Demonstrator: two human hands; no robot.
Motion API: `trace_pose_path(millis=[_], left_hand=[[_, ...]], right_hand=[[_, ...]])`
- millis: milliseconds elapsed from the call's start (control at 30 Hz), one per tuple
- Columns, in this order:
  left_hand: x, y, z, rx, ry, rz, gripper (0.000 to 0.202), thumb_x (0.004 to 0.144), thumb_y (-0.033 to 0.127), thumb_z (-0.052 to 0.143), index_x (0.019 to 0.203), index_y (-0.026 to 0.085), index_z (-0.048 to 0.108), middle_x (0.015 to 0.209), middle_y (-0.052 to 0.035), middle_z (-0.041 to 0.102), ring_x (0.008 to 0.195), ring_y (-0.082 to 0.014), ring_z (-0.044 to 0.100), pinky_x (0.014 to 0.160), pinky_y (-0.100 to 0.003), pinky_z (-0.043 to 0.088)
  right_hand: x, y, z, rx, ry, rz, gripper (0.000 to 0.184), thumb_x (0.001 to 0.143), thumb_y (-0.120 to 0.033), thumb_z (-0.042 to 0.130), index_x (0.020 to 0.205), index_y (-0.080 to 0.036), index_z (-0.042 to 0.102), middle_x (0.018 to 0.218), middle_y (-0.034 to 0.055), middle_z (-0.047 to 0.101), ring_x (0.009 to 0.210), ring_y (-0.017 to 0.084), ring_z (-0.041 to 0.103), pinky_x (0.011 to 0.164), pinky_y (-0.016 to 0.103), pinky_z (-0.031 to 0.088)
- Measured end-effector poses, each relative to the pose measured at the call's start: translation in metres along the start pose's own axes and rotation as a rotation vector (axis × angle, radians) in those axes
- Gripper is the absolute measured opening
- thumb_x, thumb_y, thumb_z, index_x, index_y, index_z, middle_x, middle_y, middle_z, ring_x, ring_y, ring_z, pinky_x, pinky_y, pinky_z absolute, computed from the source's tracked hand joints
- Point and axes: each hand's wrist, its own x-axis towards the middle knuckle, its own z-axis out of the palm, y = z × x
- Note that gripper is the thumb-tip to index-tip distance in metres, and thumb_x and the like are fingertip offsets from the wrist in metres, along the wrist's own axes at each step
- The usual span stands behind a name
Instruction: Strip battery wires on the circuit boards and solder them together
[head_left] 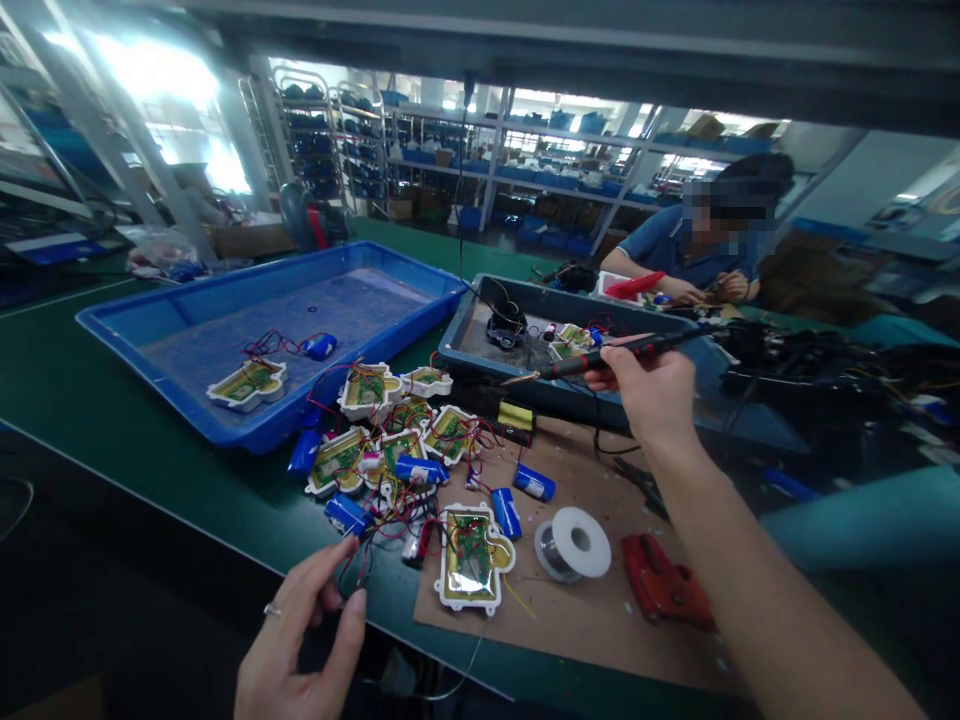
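My right hand is closed round a soldering iron, its bare tip pointing left above the bench. My left hand is at the front edge of the bench, thumb and forefinger apart, close to some thin wires. Right of it lies a white-framed circuit board with a glossy surface, on a brown board. A spool of solder wire stands beside that circuit board. Behind is a heap of similar circuit boards with red and black wires and blue cylindrical batteries.
A blue tray at the left holds one circuit board and a battery. Behind the heap stands a darker tray with more parts. A red tool lies right of the spool. Across the bench sits a co-worker.
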Motion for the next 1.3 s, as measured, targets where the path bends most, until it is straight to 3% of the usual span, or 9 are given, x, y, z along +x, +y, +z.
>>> trace_pose_path(millis=[200, 300, 467, 533, 633, 800, 900, 1033, 1300], left_hand=[[0.001, 0.005, 0.0, -0.002, 0.0, 0.024, 0.032, 0.091, 0.035, 0.05, 0.116, 0.016, 0.056, 0.094, -0.0048, 0.06, 0.066, -0.0112, 0.056, 0.065, -0.021, 0.054], [-0.001, 0.001, -0.004, 0.011, -0.009, 0.015, 0.033, 0.09, 0.035, 0.051, 0.117, 0.017, 0.056, 0.096, -0.0054, 0.061, 0.066, -0.0117, 0.057, 0.067, -0.023, 0.054], [-0.006, -0.001, -0.005, -0.001, -0.027, 0.002, 0.031, 0.09, 0.033, 0.051, 0.116, 0.017, 0.056, 0.096, -0.0054, 0.061, 0.067, -0.012, 0.058, 0.068, -0.023, 0.055], [-0.006, 0.0, -0.003, -0.017, -0.028, -0.001, 0.03, 0.09, 0.032, 0.051, 0.116, 0.017, 0.056, 0.096, -0.0056, 0.061, 0.067, -0.0119, 0.058, 0.068, -0.024, 0.055], [-0.006, 0.002, -0.001, -0.035, -0.019, -0.002, 0.03, 0.089, 0.03, 0.052, 0.116, 0.018, 0.057, 0.098, -0.0059, 0.061, 0.068, -0.0119, 0.057, 0.068, -0.024, 0.055], [-0.007, 0.002, -0.005, -0.054, 0.0, -0.013, 0.029, 0.088, 0.028, 0.054, 0.115, 0.019, 0.059, 0.098, -0.0058, 0.064, 0.066, -0.0123, 0.058, 0.069, -0.025, 0.056], [-0.008, 0.0, -0.006, -0.06, -0.009, -0.03, 0.03, 0.086, 0.027, 0.057, 0.115, 0.019, 0.06, 0.098, -0.006, 0.065, 0.067, -0.0133, 0.06, 0.068, -0.026, 0.056], [-0.011, -0.001, -0.004, -0.057, -0.055, -0.035, 0.032, 0.086, 0.027, 0.057, 0.117, 0.02, 0.059, 0.103, -0.0067, 0.064, 0.069, -0.014, 0.061, 0.066, -0.026, 0.056], [-0.012, 0.006, -0.002, -0.025, -0.096, 0.013, 0.032, 0.089, 0.026, 0.054, 0.12, 0.02, 0.055, 0.108, -0.0074, 0.062, 0.069, -0.0123, 0.061, 0.068, -0.025, 0.056]], right_hand=[[-0.008, 0.026, 0.025, -0.159, -0.281, 0.048, 0.013, 0.077, -0.027, 0.06, 0.079, -0.015, 0.057, 0.067, 0.0044, 0.067, 0.059, 0.017, 0.068, 0.05, 0.025, 0.056], [-0.018, 0.031, 0.026, -0.326, -0.471, -0.005, 0.023, 0.086, -0.031, 0.051, 0.071, -0.015, 0.058, 0.054, 0.0025, 0.062, 0.046, 0.014, 0.061, 0.042, 0.024, 0.048], [-0.052, 0.004, 0.027, -0.609, -0.751, -0.33, 0.018, 0.084, -0.029, 0.061, 0.072, -0.017, 0.065, 0.063, 0.0003, 0.062, 0.057, 0.012, 0.057, 0.053, 0.025, 0.037], [-0.067, -0.005, 0.04, -0.693, -0.93, -0.486, 0.003, 0.08, -0.022, 0.068, 0.078, -0.02, 0.068, 0.076, 0.0003, 0.066, 0.069, 0.013, 0.059, 0.058, 0.025, 0.035], [-0.079, -0.005, 0.065, -0.841, -1.089, -0.644, 0.006, 0.076, -0.011, 0.068, 0.078, -0.016, 0.068, 0.083, 0.0046, 0.068, 0.075, 0.017, 0.061, 0.055, 0.026, 0.03], [-0.075, 0.002, 0.086, -1.026, -1.126, -0.771, 0.011, 0.081, -0.007, 0.059, 0.077, -0.013, 0.067, 0.087, 0.009, 0.069, 0.074, 0.019, 0.063, 0.051, 0.028, 0.025], [-0.073, -0.003, 0.082, -1.075, -1.091, -0.801, 0.013, 0.086, -0.009, 0.053, 0.086, -0.014, 0.066, 0.092, 0.009, 0.069, 0.076, 0.019, 0.063, 0.05, 0.028, 0.024], [-0.079, -0.001, 0.076, -1.114, -1.03, -0.798, 0.017, 0.087, -0.01, 0.05, 0.097, -0.018, 0.062, 0.077, 0.0047, 0.069, 0.064, 0.017, 0.061, 0.048, 0.029, 0.02], [-0.086, 0.016, 0.067, -1.109, -1.021, -0.793, 0.01, 0.087, -0.016, 0.053, 0.089, -0.019, 0.063, 0.07, 0.0005, 0.066, 0.056, 0.013, 0.054, 0.048, 0.029, 0.015]])
